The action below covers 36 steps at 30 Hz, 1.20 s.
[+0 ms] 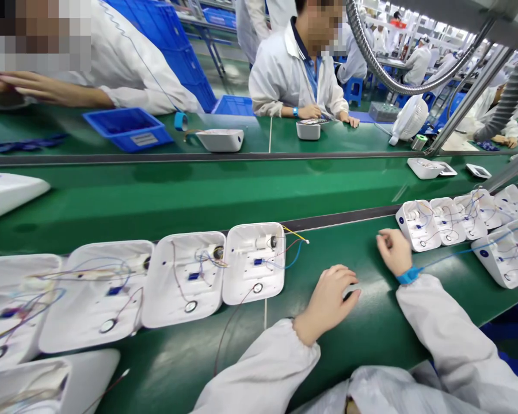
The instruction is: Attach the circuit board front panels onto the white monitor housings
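Observation:
My left hand [329,299] is over the green bench, thumb apart from its bent fingers and nothing visible in its grasp. Farther right, my right hand [395,251] is loosely curled, with no object showing in it; a blue wrist strap [409,275] with a cord circles that wrist. Left of my left hand lies an open white plastic housing [242,282], with wires, a small blue part and a round disc inside. Its yellow, red and blue leads [297,253] stick out toward my hands. Close to my right hand stands another white housing [419,230], one of a group.
Several more open white housings [183,296] line the bench to the left. Beyond a dark rail runs a green belt [198,187]. Across it, a co-worker in a white coat [276,75] handles a housing [308,131]. A blue bin [127,129] stands at the far left.

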{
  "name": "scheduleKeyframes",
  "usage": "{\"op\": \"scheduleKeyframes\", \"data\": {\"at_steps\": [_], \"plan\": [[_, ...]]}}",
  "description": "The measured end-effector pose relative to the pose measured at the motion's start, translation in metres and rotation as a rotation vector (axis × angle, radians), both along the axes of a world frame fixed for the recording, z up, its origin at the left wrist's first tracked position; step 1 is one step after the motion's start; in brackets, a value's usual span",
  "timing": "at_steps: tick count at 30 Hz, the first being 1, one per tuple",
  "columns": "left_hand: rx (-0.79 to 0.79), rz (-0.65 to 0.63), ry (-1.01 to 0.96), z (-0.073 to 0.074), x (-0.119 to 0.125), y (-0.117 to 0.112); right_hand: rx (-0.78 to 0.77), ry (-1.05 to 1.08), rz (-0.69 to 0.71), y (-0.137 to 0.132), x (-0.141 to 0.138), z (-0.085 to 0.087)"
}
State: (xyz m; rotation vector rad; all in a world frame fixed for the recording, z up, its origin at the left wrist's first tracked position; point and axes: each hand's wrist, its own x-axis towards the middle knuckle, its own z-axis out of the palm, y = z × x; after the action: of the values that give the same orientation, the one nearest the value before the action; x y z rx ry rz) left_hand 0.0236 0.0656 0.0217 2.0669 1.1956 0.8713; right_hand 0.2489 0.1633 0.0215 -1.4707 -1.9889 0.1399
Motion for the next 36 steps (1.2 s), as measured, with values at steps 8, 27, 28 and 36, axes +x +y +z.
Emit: {"op": "scheduleKeyframes", "data": {"at_steps": [8, 27, 28, 36], "plan": [[-0.035, 0.008, 0.034, 0.012, 0.002, -0.002, -0.212, -0.070, 0.379, 0.013, -0.122, -0.007], [-0.047, 0.003, 0.009, 0.011, 0.001, -0.002, -0.241, -0.043, 0.443, 0.016, -0.121, -0.005], [-0.047, 0.003, 0.010, 0.011, 0.001, -0.002, -0.240, -0.042, 0.443, 0.016, -0.121, -0.005], [-0.035, -0.001, 0.008, 0.010, 0.001, -0.002, -0.238, -0.048, 0.440, 0.016, -0.121, -0.007]]}}
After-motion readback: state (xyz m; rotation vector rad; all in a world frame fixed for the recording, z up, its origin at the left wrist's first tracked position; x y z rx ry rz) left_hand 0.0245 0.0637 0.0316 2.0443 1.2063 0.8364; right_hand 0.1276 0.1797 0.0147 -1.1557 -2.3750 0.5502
